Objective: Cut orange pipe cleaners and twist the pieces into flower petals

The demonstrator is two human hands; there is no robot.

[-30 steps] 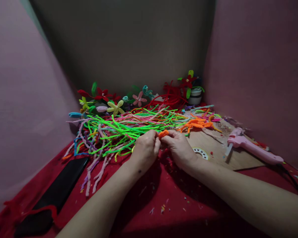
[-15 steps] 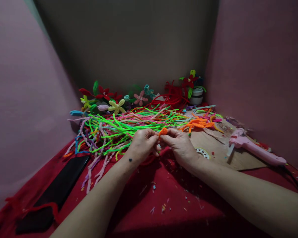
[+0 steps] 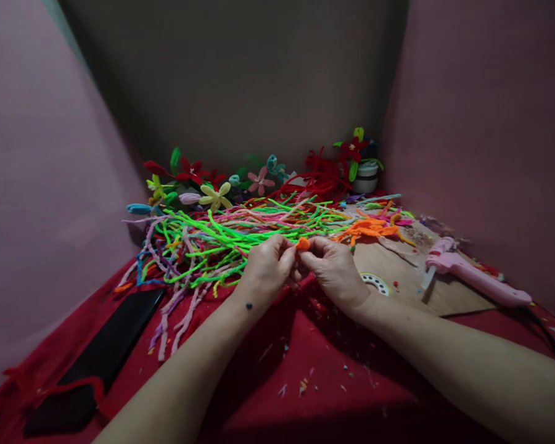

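My left hand (image 3: pixel 266 270) and my right hand (image 3: pixel 333 269) meet at the middle of the table, fingers pinched together on a small orange pipe-cleaner piece (image 3: pixel 303 243). Both hands are closed around it. Just behind them lies a wide heap of loose pipe cleaners (image 3: pixel 226 237), mostly neon green with pink, purple and orange strands. A bunch of orange pipe cleaners (image 3: pixel 367 229) lies to the right of the heap.
A pink glue gun (image 3: pixel 472 276) rests on a brown board (image 3: pixel 411 277) at the right. Finished pipe-cleaner flowers (image 3: pixel 213 185) line the back wall, with a small white pot (image 3: pixel 364 176) of flowers. A black flat object (image 3: pixel 106 351) lies at the left on the red cloth (image 3: pixel 305 370).
The hands have shifted slightly up and together, and the orange piece between the fingertips looks more tightly bunched. Nothing else has moved.
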